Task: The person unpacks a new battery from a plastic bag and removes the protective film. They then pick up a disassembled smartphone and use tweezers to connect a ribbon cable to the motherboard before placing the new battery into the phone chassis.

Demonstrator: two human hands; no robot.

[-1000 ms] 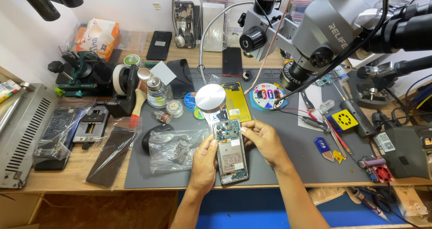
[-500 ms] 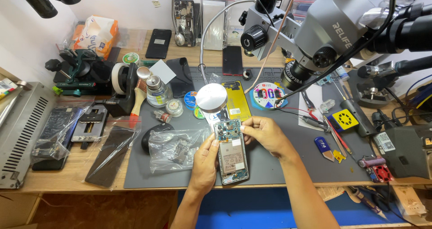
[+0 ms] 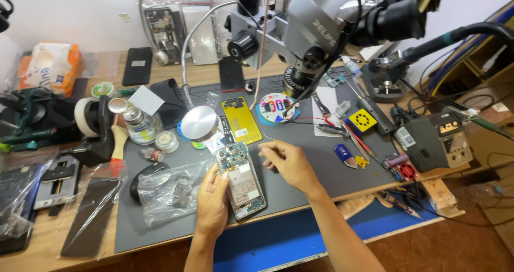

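Note:
An opened phone with its back cover off lies on the grey work mat, circuit board and internals showing. My left hand grips its left edge, thumb on the side by the board. My right hand hovers just right of the phone's top end, apart from it. Its fingertips are pinched together; whether a tiny part sits between them is too small to tell.
A grey microscope hangs over the mat's far side. A yellow flat part, a round lamp head and a round colourful tray lie beyond the phone. A plastic bag lies left, a soldering station right.
My right hand has lifted off the phone's top end and drawn slightly right. My left hand keeps its hold on the phone. The head camera has shifted.

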